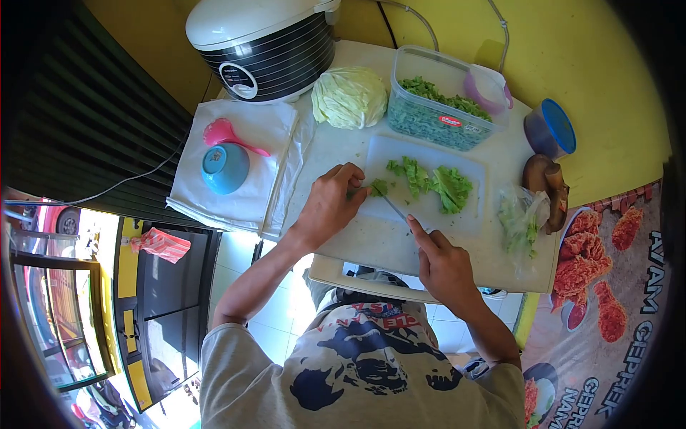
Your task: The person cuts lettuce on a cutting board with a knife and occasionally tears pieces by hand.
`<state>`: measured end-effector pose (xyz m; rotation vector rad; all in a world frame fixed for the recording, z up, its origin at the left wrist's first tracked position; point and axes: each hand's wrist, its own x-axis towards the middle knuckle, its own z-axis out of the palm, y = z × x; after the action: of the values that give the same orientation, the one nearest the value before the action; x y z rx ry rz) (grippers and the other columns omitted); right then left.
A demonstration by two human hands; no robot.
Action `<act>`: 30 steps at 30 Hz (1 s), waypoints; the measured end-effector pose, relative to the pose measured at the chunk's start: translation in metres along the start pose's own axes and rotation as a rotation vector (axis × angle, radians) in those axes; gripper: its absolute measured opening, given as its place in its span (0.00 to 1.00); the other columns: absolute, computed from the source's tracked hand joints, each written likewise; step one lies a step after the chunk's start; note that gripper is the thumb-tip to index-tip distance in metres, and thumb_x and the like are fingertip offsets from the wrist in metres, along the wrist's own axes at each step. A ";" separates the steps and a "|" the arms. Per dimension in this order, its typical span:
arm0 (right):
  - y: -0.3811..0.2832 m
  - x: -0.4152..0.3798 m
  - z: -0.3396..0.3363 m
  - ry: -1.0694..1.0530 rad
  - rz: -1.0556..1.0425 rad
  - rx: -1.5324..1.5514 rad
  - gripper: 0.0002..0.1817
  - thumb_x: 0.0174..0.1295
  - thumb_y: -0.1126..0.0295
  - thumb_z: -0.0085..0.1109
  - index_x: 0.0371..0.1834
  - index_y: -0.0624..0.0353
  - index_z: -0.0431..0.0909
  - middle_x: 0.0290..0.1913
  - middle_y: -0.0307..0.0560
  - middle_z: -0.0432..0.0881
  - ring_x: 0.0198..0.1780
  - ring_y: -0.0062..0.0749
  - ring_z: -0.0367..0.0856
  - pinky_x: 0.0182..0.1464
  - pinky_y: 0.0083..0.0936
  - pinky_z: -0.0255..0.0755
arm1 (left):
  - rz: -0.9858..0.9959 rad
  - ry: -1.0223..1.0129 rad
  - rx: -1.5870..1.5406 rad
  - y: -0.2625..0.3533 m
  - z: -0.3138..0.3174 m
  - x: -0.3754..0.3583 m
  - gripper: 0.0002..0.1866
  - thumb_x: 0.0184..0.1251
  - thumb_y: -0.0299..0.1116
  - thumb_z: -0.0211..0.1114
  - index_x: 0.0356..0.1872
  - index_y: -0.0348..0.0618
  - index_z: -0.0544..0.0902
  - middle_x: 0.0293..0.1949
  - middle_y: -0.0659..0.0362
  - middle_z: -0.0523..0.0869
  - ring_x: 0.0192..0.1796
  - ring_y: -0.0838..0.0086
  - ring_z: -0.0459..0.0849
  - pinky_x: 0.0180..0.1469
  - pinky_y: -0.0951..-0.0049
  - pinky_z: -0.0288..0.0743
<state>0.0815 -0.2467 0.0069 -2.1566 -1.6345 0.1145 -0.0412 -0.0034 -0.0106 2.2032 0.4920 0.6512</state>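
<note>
My right hand [444,266] grips a knife [391,206], its forefinger stretched along the back of the blade. The blade slants across the left part of a white cutting board [471,214]. My left hand [332,199] is closed at the board's left edge, its curled fingers on a small piece of lettuce [378,187] by the knife tip; the fingers partly hide what they hold. Further right on the board lie loose lettuce leaves [451,190], with small green scraps around them.
Behind the board stand a plastic container [441,132] of chopped greens and a cabbage [349,98]. A rice cooker [264,53] is at the back left. Nearer are a blue bowl [225,169] and a pink ladle [227,134]. A plastic bag of greens [520,225] lies right.
</note>
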 end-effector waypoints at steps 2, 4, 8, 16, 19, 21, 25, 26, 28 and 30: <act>0.001 0.000 -0.002 -0.012 0.001 -0.001 0.36 0.66 0.76 0.61 0.81 0.50 0.70 0.33 0.46 0.79 0.20 0.40 0.79 0.25 0.38 0.78 | -0.044 -0.017 0.000 0.000 0.000 0.000 0.13 0.66 0.25 0.75 0.46 0.32 0.83 0.39 0.46 0.89 0.40 0.58 0.91 0.44 0.63 0.86; 0.002 -0.001 -0.002 -0.021 -0.004 -0.008 0.36 0.66 0.76 0.62 0.81 0.50 0.70 0.33 0.46 0.79 0.20 0.40 0.79 0.25 0.37 0.78 | -0.064 -0.028 -0.004 0.000 -0.001 0.000 0.13 0.66 0.26 0.76 0.46 0.32 0.83 0.39 0.47 0.89 0.40 0.60 0.92 0.45 0.64 0.86; 0.004 0.002 0.000 -0.036 -0.025 -0.049 0.37 0.65 0.77 0.62 0.81 0.51 0.70 0.32 0.46 0.78 0.20 0.39 0.78 0.25 0.37 0.78 | -0.057 -0.047 -0.005 0.002 -0.003 0.001 0.13 0.66 0.26 0.76 0.46 0.32 0.83 0.39 0.46 0.90 0.40 0.57 0.92 0.44 0.63 0.86; -0.001 0.022 0.007 -0.034 -0.051 -0.066 0.37 0.63 0.78 0.63 0.80 0.53 0.71 0.32 0.46 0.78 0.21 0.39 0.79 0.26 0.36 0.79 | -0.053 -0.055 0.072 0.007 -0.002 0.001 0.10 0.68 0.27 0.74 0.43 0.32 0.82 0.38 0.46 0.89 0.39 0.51 0.91 0.43 0.59 0.85; 0.003 0.010 0.005 -0.027 -0.045 -0.041 0.38 0.63 0.78 0.63 0.80 0.51 0.70 0.33 0.46 0.78 0.21 0.40 0.80 0.26 0.37 0.79 | -0.026 -0.041 0.100 0.005 -0.002 -0.001 0.10 0.68 0.27 0.73 0.42 0.33 0.81 0.37 0.46 0.89 0.38 0.50 0.90 0.42 0.58 0.84; 0.005 0.003 0.004 -0.007 -0.048 -0.044 0.38 0.64 0.77 0.63 0.81 0.50 0.70 0.33 0.46 0.79 0.22 0.40 0.80 0.26 0.37 0.79 | -0.016 -0.033 0.114 0.006 -0.001 -0.002 0.10 0.68 0.27 0.73 0.42 0.34 0.81 0.36 0.46 0.89 0.38 0.50 0.90 0.41 0.58 0.83; -0.003 0.016 0.004 -0.024 -0.027 -0.095 0.37 0.64 0.77 0.63 0.80 0.48 0.71 0.33 0.46 0.79 0.22 0.40 0.82 0.25 0.37 0.80 | -0.013 -0.068 0.114 0.005 -0.002 -0.001 0.10 0.68 0.27 0.74 0.43 0.34 0.81 0.38 0.46 0.89 0.38 0.51 0.91 0.42 0.59 0.83; -0.004 0.021 0.005 -0.024 -0.025 -0.113 0.37 0.64 0.76 0.63 0.80 0.48 0.71 0.34 0.46 0.79 0.22 0.40 0.82 0.25 0.38 0.80 | -0.005 -0.083 0.120 0.004 -0.004 -0.001 0.11 0.68 0.28 0.74 0.43 0.34 0.82 0.39 0.46 0.89 0.38 0.51 0.91 0.42 0.59 0.84; -0.003 0.025 0.005 -0.009 -0.006 -0.133 0.37 0.64 0.76 0.63 0.80 0.49 0.71 0.34 0.46 0.80 0.22 0.40 0.82 0.25 0.38 0.80 | -0.002 -0.114 0.106 0.006 -0.009 0.000 0.11 0.68 0.27 0.74 0.44 0.33 0.81 0.40 0.44 0.89 0.39 0.49 0.90 0.43 0.57 0.83; 0.003 0.025 0.006 0.018 0.027 -0.141 0.36 0.65 0.76 0.63 0.80 0.49 0.71 0.34 0.46 0.80 0.21 0.40 0.82 0.25 0.38 0.80 | -0.008 -0.144 0.061 0.010 -0.014 0.000 0.12 0.67 0.26 0.73 0.45 0.33 0.80 0.41 0.41 0.89 0.40 0.43 0.88 0.45 0.54 0.82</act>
<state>0.0903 -0.2225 0.0051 -2.2770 -1.6487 -0.0123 -0.0485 -0.0020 0.0053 2.2852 0.4515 0.4738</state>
